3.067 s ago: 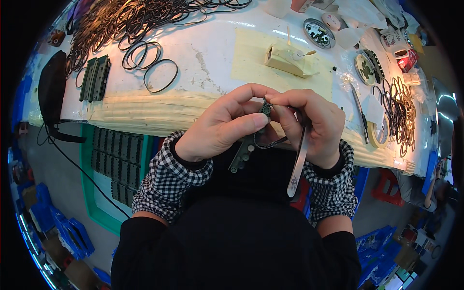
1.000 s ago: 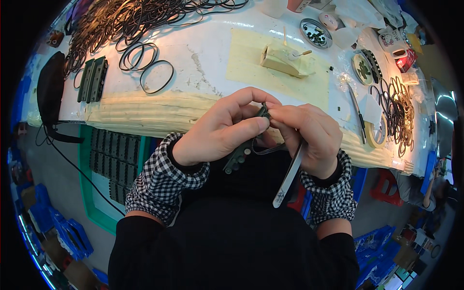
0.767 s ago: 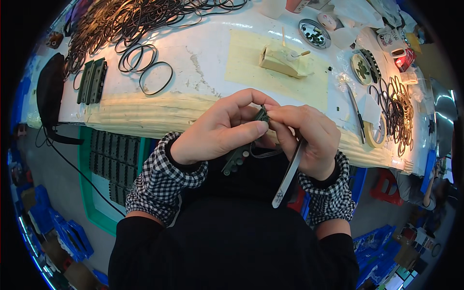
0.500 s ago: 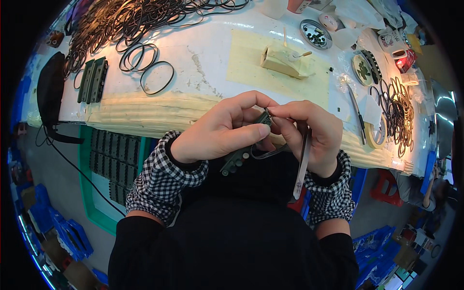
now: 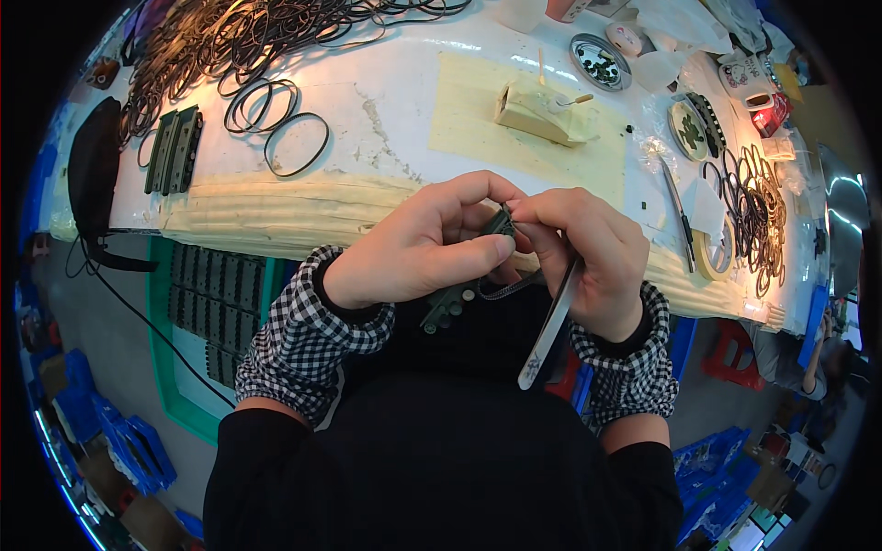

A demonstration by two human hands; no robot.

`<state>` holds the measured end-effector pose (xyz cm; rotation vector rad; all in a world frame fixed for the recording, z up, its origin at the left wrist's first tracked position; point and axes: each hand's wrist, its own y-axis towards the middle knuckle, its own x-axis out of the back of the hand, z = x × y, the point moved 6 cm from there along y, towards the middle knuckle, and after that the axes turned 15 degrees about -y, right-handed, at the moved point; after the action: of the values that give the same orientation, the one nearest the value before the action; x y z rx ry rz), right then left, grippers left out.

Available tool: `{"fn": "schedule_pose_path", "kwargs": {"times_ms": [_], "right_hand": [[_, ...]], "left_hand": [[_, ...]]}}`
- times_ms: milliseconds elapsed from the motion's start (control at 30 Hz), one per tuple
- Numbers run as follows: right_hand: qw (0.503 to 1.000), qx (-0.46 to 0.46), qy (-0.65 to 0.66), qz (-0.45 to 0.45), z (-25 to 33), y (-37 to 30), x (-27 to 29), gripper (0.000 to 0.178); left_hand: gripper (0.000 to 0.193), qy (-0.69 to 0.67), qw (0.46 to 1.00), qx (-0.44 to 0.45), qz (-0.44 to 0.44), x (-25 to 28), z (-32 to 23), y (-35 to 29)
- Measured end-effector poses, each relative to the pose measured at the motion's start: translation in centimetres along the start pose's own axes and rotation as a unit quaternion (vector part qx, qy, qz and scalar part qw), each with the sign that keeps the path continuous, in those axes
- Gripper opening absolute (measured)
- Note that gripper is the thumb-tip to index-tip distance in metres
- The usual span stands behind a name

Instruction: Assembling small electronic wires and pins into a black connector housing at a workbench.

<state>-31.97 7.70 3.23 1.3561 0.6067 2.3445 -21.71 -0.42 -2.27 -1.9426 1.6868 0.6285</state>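
Note:
My left hand [image 5: 418,243] is closed round a small dark green toy vehicle chassis with wheels [image 5: 447,305], its lower end showing below my palm. A dark rubber track band [image 5: 510,289] hangs in a loop beside the wheels. With thumb and forefinger, my right hand [image 5: 588,248] pinches at the chassis's upper end, touching the left fingertips; the exact part there is hidden. Metal tweezers [image 5: 549,331] are tucked in the same right hand, their wide end sticking out down toward my lap.
A heap of dark rubber bands [image 5: 248,41] lies at the far left, near several green chassis pieces [image 5: 175,151]. A taped block [image 5: 542,119], a dish of small parts [image 5: 600,62], a pen-like tool [image 5: 678,213] and a tape roll [image 5: 716,255] lie beyond. A green crate [image 5: 197,409] holds dark parts.
The tweezers in my right hand have swung, their lower end moving left toward my body. My right fingers have shifted slightly at the chassis; my left hand keeps its hold.

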Motion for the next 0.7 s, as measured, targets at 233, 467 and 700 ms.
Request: {"fn": "schedule_pose_path", "kwargs": {"times_ms": [233,467,700], "right_hand": [[0.998,0.045,-0.043,-0.003,0.29,-0.03,0.32,0.021],[0.995,0.082,-0.061,-0.022,0.3,-0.09,0.37,0.022],[0.996,0.036,-0.052,-0.064,0.07,-0.71,-0.16,0.022]], "left_hand": [[0.035,-0.006,1.0,0.01,-0.005,-0.07,0.18,0.03],[0.035,-0.015,1.0,-0.001,-0.003,-0.12,0.02,0.12],[0.034,-0.026,0.998,-0.052,-0.013,-0.25,-0.21,0.09]]}}
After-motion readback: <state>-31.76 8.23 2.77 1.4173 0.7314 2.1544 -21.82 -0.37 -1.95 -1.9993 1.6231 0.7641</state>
